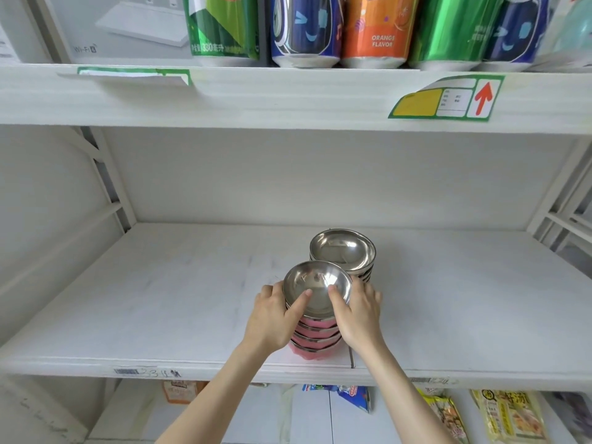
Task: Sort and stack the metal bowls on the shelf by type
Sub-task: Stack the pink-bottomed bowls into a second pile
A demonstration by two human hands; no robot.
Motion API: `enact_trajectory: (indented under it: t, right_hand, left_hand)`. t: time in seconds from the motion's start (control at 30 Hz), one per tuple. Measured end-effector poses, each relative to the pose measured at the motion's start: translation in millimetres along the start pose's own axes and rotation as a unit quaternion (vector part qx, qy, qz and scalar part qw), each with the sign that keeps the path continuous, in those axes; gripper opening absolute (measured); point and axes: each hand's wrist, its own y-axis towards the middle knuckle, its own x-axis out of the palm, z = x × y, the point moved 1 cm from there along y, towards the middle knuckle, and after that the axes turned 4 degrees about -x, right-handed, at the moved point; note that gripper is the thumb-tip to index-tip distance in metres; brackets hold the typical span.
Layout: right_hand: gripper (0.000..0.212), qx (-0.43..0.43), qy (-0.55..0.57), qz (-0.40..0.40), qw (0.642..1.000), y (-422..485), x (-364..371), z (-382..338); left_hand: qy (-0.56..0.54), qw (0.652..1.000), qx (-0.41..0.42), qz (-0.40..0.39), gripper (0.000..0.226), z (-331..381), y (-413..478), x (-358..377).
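Two stacks of metal bowls stand on the white middle shelf [160, 299]. The near stack [315, 339] has pink outer walls and steel rims, with a shiny steel bowl [317, 285] on top. My left hand [272, 318] grips its left side, thumb inside the top bowl's rim. My right hand [358, 312] holds the right side, its thumb also over the rim. Directly behind stands a stack of plain steel bowls [342, 253], touching or nearly touching the near stack.
The upper shelf [288, 97] carries several drink cans [304, 30] and a white box [121, 27], with a price label [448, 99] on its edge. Snack packets [509, 415] lie on the shelf below. White shelf uprights [109, 177] stand at both sides.
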Motion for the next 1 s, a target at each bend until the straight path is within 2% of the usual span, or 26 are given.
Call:
enact_trajectory:
  t: [0.07,0.13,0.2,0.3,0.4,0.63,0.77,0.87,0.93,1.0]
  right_hand:
    - [0.046,0.006,-0.014,-0.020,1.000,0,-5,-2]
    - [0.054,-0.005,-0.073,-0.044,0.996,-2,-12,-3]
    - [0.064,-0.029,-0.153,-0.053,0.986,-3,-18,-4]
    - [0.075,-0.071,-0.248,-0.027,0.966,-8,-27,-8]
    - [0.085,-0.106,-0.310,0.008,0.945,-18,-36,-14]
    - [0.077,-0.148,-0.327,0.065,0.931,-53,-48,-21]
    - [0.076,-0.149,-0.296,0.088,0.939,-78,-48,-16]
    - [0.081,-0.113,-0.226,0.073,0.965,-88,-38,-2]
    - [0.087,-0.066,-0.103,0.044,0.992,-90,-29,8]
    - [0.093,0.008,0.073,0.002,0.997,-86,-18,20]
  left_hand:
    - [0.052,0.999,0.001,0.004,0.071,3,-1,-2]
    - [0.127,0.991,0.013,0.030,0.067,6,-2,-5]
    - [0.200,0.977,0.031,0.061,0.072,10,-6,-10]
    - [0.289,0.950,0.065,0.101,0.088,16,-13,-18]
    - [0.318,0.930,0.120,0.142,0.084,19,-24,-26]
    - [0.352,0.893,0.206,0.191,0.074,17,-61,-41]
    - [0.335,0.895,0.218,0.199,0.074,4,-77,-40]
    - [0.274,0.934,0.167,0.155,0.082,-9,-84,-32]
    - [0.182,0.970,0.110,0.117,0.093,-17,-84,-24]
    - [0.024,0.999,0.029,0.036,0.099,-24,-78,-15]
